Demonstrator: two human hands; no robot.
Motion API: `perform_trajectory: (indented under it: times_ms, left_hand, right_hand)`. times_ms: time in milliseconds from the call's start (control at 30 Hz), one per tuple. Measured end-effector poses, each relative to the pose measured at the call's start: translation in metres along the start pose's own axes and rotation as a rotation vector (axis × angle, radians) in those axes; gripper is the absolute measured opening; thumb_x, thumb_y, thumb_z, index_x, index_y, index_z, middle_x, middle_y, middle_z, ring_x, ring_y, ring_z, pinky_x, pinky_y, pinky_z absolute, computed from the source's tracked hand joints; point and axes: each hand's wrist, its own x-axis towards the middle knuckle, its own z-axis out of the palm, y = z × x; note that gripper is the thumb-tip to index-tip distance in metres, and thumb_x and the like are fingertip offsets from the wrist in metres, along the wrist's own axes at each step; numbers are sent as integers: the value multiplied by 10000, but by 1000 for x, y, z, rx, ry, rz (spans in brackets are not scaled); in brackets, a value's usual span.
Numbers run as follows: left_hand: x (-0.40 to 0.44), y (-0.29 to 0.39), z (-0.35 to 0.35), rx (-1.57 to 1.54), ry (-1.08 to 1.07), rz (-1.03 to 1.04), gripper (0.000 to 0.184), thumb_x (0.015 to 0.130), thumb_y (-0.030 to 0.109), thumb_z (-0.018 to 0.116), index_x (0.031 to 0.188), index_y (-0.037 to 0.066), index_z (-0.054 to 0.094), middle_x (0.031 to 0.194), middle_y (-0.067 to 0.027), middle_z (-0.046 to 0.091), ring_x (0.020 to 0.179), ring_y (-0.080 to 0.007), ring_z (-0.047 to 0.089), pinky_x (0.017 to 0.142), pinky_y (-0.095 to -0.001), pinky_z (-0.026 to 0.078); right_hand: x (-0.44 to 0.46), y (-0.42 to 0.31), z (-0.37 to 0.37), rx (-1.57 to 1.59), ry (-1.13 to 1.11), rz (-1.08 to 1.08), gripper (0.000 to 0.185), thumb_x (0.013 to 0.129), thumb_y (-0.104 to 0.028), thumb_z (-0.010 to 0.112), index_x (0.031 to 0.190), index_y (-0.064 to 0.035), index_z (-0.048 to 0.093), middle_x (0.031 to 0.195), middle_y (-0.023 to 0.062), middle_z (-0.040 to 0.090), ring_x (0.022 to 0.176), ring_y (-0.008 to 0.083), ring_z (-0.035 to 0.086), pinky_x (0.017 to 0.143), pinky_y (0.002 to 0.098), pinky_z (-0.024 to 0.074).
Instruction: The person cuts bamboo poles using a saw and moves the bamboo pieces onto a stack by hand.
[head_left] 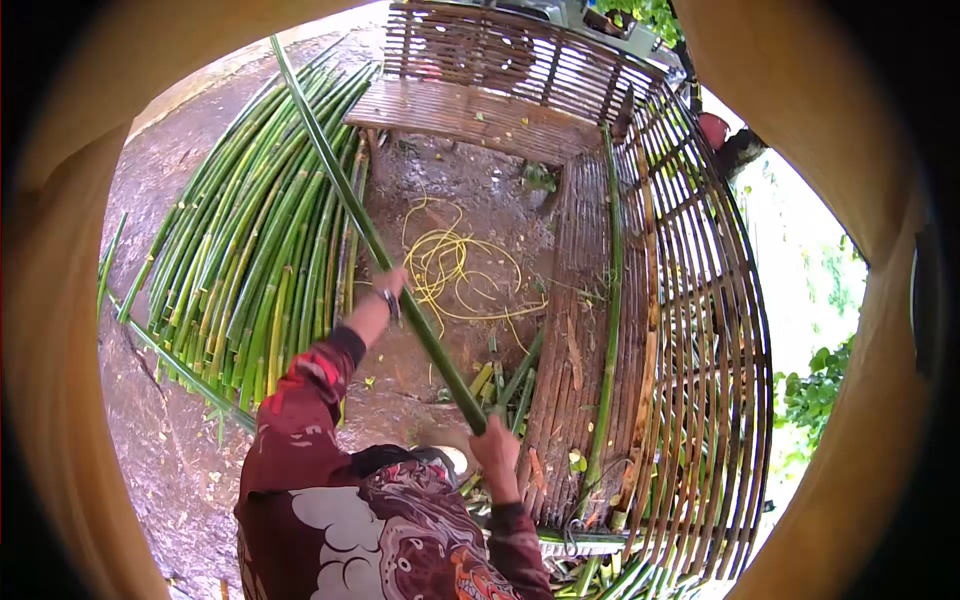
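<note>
A long green bamboo pole (pixel 345 190) runs slantwise from the upper left down to the middle of the view. My left hand (pixel 391 284) is wrapped round its middle part, with the arm stretched forward and a dark band at the wrist. Round the lower end of the pole, my right hand (pixel 494 448) is closed, close to the edge of the slatted bench. To the left of the pole lies a large pile of green bamboo poles (pixel 270 220) on the wet ground.
A yellow hose (pixel 440 262) lies coiled on the muddy ground. A slatted bamboo bench (pixel 575 330) with a high lattice back (pixel 700 300) stands at the right and far side. Another green pole (pixel 614 260) rests along the bench. Short bamboo pieces (pixel 518 385) lie beside it.
</note>
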Motion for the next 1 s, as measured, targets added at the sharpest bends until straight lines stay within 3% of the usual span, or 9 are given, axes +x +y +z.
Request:
perform_trajectory:
  times_ms: [267,467,567,633,667,733,800,900,1000]
  left_hand:
    - [-154,-138,-14,-136,-71,-331,184,836,203,709,910,66,610,835,-102,643,643,-265,632,635,-411,519]
    - [-138,-96,-40,-167,22,-136,307,879,193,754,1094,44,593,1002,-112,659,721,-277,637,718,-427,538]
    - [-107,-42,-73,-372,-62,8,399,878,219,782,1143,31,550,962,-110,657,684,-265,625,676,-420,551]
    - [-80,-45,-91,-483,-427,-312,407,882,178,782,1139,22,508,845,-139,628,701,-246,674,634,-366,560]
    - [-100,-14,-99,-261,-197,-159,469,830,161,802,1153,-15,511,874,-177,633,717,-294,685,650,-412,575]
    - [105,-163,-164,690,26,279,467,857,175,768,1141,-80,497,888,-169,667,686,-282,684,548,-419,559]
    - [28,-90,-198,537,117,122,526,830,180,778,1176,-98,494,914,-197,683,694,-291,699,574,-422,573]
    - [3,19,-263,582,125,91,595,821,198,766,1233,-129,489,991,-255,692,689,-292,710,646,-448,596]
    - [96,95,-372,1049,494,191,723,938,409,676,1420,-96,488,1240,-279,694,1096,-424,698,920,-456,584]
  right_hand:
    - [-175,133,50,-60,-311,240,507,796,-448,766,1126,-105,590,971,232,748,943,448,722,825,542,562]
    - [-92,37,24,24,-416,175,552,836,-532,746,1147,-94,620,1030,260,728,1001,456,698,852,551,548]
    - [-1,-85,6,409,-343,-219,761,853,-529,779,1328,22,558,1131,319,687,1051,443,694,889,516,534]
    - [28,-129,18,436,72,-556,786,861,-518,788,1378,18,537,1196,309,675,1128,405,678,945,488,522]
    - [37,-142,17,433,222,-665,795,863,-515,791,1394,16,530,1217,306,671,1153,392,673,963,479,517]
    - [36,-139,-7,527,-30,-613,778,922,-539,722,1461,-21,509,1320,327,618,1233,475,600,1052,476,492]
    - [41,-89,-2,412,-312,-354,568,937,-459,726,1313,-41,640,1348,240,639,1261,415,594,1055,456,491]
    - [2,30,18,228,-159,-410,400,958,-341,690,1253,-72,686,1265,205,681,1182,415,636,944,479,539]
    - [-77,132,32,299,-100,-26,357,962,-262,606,1281,-135,701,1175,219,701,1135,379,673,906,481,556]
